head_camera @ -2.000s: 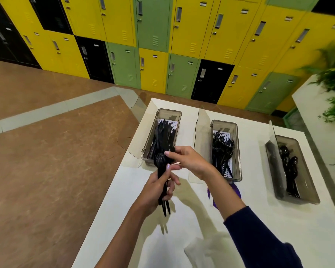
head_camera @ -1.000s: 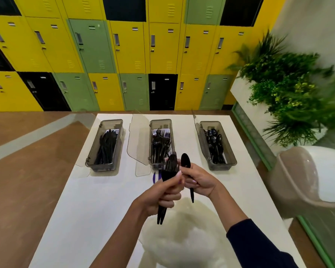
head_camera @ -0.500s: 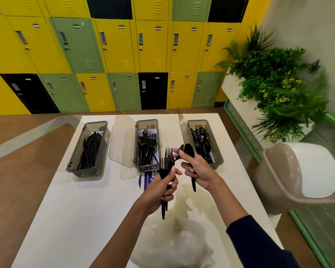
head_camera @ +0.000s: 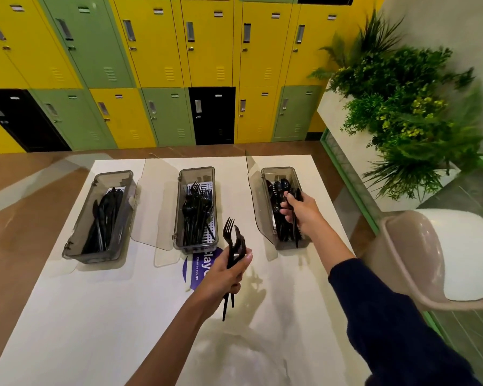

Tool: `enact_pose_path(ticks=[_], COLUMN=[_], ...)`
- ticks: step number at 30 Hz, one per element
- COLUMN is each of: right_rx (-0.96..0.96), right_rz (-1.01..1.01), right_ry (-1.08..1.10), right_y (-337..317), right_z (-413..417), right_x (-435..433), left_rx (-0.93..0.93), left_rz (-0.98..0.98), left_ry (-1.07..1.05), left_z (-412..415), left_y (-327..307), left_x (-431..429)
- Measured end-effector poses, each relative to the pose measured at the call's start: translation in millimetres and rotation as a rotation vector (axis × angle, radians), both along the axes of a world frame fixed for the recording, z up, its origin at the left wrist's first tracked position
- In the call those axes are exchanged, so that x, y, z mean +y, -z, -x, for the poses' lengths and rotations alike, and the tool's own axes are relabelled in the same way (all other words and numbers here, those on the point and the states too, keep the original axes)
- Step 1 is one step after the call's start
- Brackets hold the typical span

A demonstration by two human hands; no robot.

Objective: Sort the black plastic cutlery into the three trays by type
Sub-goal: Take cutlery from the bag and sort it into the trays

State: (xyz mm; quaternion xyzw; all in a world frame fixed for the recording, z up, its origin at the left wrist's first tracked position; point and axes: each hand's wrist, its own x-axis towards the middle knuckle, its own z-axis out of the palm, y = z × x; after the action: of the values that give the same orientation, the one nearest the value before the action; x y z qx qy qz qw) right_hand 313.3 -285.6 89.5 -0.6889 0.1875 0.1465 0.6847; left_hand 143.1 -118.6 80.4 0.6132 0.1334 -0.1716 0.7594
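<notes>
Three smoky plastic trays stand in a row on the white table (head_camera: pixel 101 316). The left tray (head_camera: pixel 76 246) holds knives, the middle tray (head_camera: pixel 179 207) forks, the right tray (head_camera: pixel 265 207) spoons. My left hand (head_camera: pixel 223 277) grips a small bundle of black cutlery (head_camera: pixel 232 243) upright in front of the middle tray, a fork head on top. My right hand (head_camera: pixel 301 211) reaches over the right tray and holds a black spoon (head_camera: pixel 294 227), handle pointing toward me, just above the spoons there.
Clear hinged lids (head_camera: pixel 151 207) lie open to the left of the trays. A purple sticker (head_camera: pixel 198 270) shows on the table. A crumpled clear plastic bag (head_camera: pixel 246 355) lies near me. A beige chair (head_camera: pixel 441 254) and a planter (head_camera: pixel 396 107) stand at the right; lockers (head_camera: pixel 156 68) line the back.
My right hand has carried the spoon away from the bundle and out over the right tray. The left hand stays in front of the middle tray with the rest of the bundle.
</notes>
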Motion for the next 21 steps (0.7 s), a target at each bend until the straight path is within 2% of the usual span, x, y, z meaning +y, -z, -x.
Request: enact_pose_path(ticks=[5, 7, 10, 14, 18, 21], right_rx=[-0.021, -0.008, -0.055, -0.261, -0.402, -0.383], right_rz=[0.112, 0.194, 0.327, 0.366, 0.270, 0.286], right_ry=[-0.070, -0.102, -0.081, -0.006, -0.111, -0.268], right_y=[16, 20, 19, 4, -14, -15], right_z=[-27, -28, -17, 16, 57, 85], right_x=[-1, -2, -1, 13, 37, 58], left_rx=[0.077, 0.080, 0.043, -0.036, -0.097, -0.152], left_rz=[0.220, 0.241, 0.158, 0.029, -0.105, -0.197], left_ry=[-0.063, -0.069, -0.043, -0.008, -0.031, -0.076], left_z=[-9, -9, -9, -6, -1, 1], left_y=[7, 5, 5, 8, 4, -1], left_x=[5, 8, 13, 15, 17, 19])
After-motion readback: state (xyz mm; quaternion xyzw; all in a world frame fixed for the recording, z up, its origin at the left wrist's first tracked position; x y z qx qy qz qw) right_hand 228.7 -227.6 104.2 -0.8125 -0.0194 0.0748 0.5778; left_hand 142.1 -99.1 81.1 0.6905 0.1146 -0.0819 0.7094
